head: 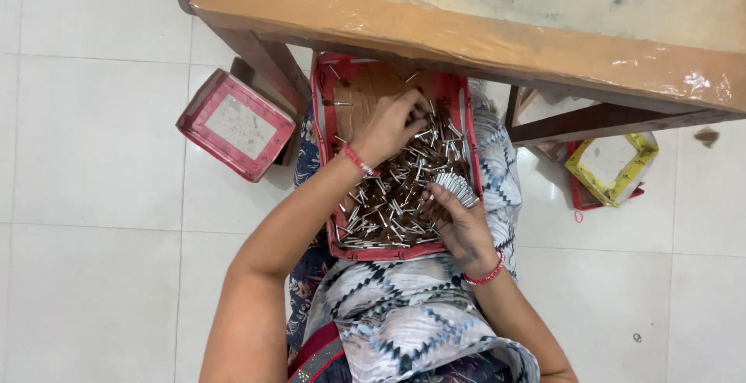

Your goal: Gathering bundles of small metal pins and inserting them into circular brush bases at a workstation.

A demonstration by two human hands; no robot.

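Left hand [392, 123]: reaches into the far half of the red tray [325, 127]; grip curled down onto the loose metal pins [388, 204], fingertips buried among them. Whether it is pinching any cannot be told.
Right hand [460, 228]: rests at the tray's near right corner; grip closed on a bundle of pins [457, 187], their ends aligned and fanned out beyond the fingers.
Pins: heaped across the tray floor, densest between the two grips, sparse beyond the left grip.
Tray: sits on the person's lap, its far end tucked under the desk [466, 29] edge.
Technique (judgement): draw pins toward the bundle in small pinches, lay them parallel, and keep the right grip firm so that the ends stay level.
Edges: the desk edge overhangs just beyond the left grip; a desk leg [272, 64] stands to its left; the tray walls are low, so pins can spill.
Open room: tiled floor [93, 196] lies well left of the left grip; a red box [235, 124] and a yellow box [614, 167] stand apart on either side.
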